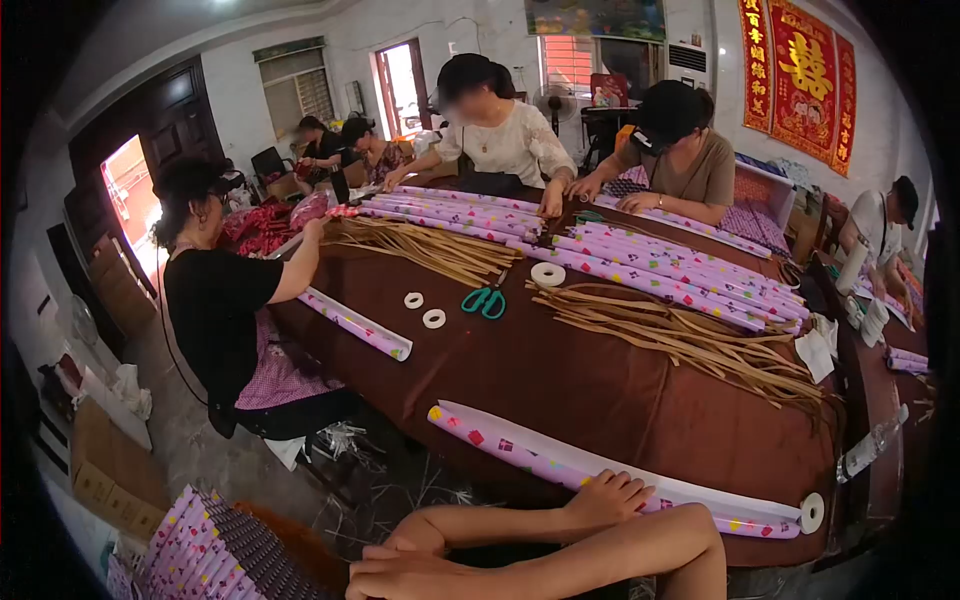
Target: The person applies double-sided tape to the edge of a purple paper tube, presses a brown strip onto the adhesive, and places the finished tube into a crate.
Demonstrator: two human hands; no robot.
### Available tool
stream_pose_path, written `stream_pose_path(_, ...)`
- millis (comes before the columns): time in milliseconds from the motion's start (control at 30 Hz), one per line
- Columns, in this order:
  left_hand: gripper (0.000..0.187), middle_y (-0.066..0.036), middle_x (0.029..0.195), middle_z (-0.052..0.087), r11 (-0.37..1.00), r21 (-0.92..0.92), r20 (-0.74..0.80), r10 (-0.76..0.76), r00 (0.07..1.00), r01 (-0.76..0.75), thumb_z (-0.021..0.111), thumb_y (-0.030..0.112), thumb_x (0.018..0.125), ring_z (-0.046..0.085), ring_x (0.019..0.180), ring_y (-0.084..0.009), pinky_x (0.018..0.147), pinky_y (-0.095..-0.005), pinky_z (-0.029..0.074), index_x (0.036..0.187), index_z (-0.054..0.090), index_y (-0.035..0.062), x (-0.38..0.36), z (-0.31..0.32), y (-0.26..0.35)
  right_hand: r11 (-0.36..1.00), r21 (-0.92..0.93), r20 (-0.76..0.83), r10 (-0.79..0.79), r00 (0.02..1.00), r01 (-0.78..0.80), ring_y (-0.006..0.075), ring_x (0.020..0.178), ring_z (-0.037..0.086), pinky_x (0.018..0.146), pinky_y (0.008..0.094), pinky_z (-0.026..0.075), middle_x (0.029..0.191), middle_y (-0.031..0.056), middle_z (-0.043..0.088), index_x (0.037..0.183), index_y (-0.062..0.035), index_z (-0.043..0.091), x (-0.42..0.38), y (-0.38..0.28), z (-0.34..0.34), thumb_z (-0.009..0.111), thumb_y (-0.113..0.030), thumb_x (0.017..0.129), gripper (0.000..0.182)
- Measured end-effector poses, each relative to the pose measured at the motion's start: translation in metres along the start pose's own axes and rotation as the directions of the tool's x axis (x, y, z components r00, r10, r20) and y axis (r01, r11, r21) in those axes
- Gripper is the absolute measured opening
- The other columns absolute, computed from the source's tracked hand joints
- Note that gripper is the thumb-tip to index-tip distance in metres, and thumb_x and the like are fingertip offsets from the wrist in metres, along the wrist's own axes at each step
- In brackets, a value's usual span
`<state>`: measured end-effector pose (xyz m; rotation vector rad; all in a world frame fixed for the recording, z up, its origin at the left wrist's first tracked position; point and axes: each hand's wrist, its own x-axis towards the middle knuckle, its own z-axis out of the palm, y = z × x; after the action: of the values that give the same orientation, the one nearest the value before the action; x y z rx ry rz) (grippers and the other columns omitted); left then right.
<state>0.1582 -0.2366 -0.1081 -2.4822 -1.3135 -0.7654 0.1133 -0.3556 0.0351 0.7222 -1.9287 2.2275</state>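
Note:
A roll of pink wrapping paper (520, 447), printed with small coloured motifs, lies along the near table edge, its white inner side partly showing. My left hand (608, 498) rests on this roll, fingers bent over the paper. My right forearm crosses in front of the left one. Low in the view, my right hand (395, 578) is close to my left elbow; its fingers are partly cut off by the frame, and anything in them is hidden. A roll of white tape (811, 513) stands at the right end of the paper.
The brown-covered table (480, 370) holds teal scissors (484, 302), several tape rolls (548, 274), brown strips (690, 340) and stacked pink rolls (680, 270). Co-workers sit around it, one person (215, 290) at the left. Folded patterned paper (205, 550) is at lower left, beside a cardboard box (115, 465).

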Motion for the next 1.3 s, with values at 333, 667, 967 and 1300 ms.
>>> stream_pose_path(333,0.049,-0.006,0.103,0.06,0.996,-0.091,-0.016,0.004,1.0,-0.006,0.065,0.037,0.083,0.054,0.095,-0.0228,0.08,-0.0369,0.041,0.12,0.06,0.0062,0.003,-0.006,-0.001,0.999,0.054,0.135,-0.008,0.991,0.001,0.0208,0.09,0.053,0.084,0.0381,0.039,0.098,0.007,0.058,0.099,-0.0054,0.064,-0.018,-0.025,-0.017,0.061,-0.024,0.094,0.019)
stream_pose_path(667,0.049,-0.005,0.104,0.061,0.999,-0.04,0.033,0.032,0.999,-0.031,0.061,0.038,0.086,0.054,0.093,-0.0214,0.079,-0.0378,0.04,0.124,0.061,0.0073,0.004,-0.012,-0.003,0.944,-0.326,-0.004,0.05,0.999,-0.049,0.0209,0.091,0.052,0.085,0.0364,0.037,0.094,0.0056,0.057,0.096,-0.0067,0.064,0.011,0.027,-0.02,0.057,-0.022,0.098,0.017)
stream_pose_path(967,0.047,-0.004,0.105,0.063,0.999,-0.006,0.029,0.041,0.999,-0.041,0.064,0.037,0.086,0.057,0.091,-0.0215,0.077,-0.0364,0.042,0.122,0.063,0.0088,0.005,-0.012,-0.005,0.07,-0.995,0.036,-0.47,0.882,0.078,0.023,0.094,0.052,0.085,0.0368,0.038,0.093,0.0068,0.058,0.097,-0.0016,0.06,0.016,0.022,-0.03,0.065,-0.016,0.074,0.027)
stream_pose_path(1300,0.052,-0.003,0.105,0.058,0.925,-0.379,-0.008,0.003,1.0,-0.005,0.061,0.04,0.085,0.053,0.099,-0.0196,0.077,-0.0375,0.042,0.124,0.058,0.0056,0.012,-0.018,-0.011,0.007,-0.941,-0.322,-0.321,0.891,-0.337,0.0243,0.093,0.057,0.082,0.0372,0.044,0.097,0.0062,0.06,0.105,-0.008,0.065,-0.167,-0.05,-0.095,0.068,-0.029,0.085,0.029)
